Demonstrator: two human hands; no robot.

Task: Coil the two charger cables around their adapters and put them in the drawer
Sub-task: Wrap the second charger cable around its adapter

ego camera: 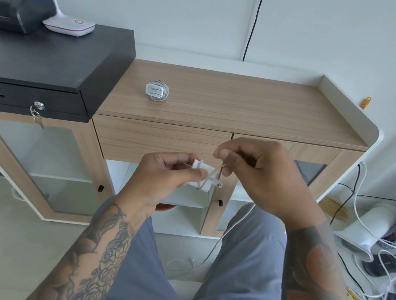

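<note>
The left hand (pixel 161 172) pinches the white adapter (pixel 203 177) near the person. The right hand (pixel 248 168) pinches its cable (pixel 228 230), which hangs far down. A loose pull could let loops slip. One wrapped charger (pixel 157 90) sits on the cabinet top (pixel 251 106).

we see white adapter (pixel 202 176) | white-grey coiled charger (pixel 157 90) | light wood-grain cabinet (pixel 238 104) | black box (pixel 50 54) | blue-black printer (pixel 16 5) | grey trousers (pixel 244 275)
</note>
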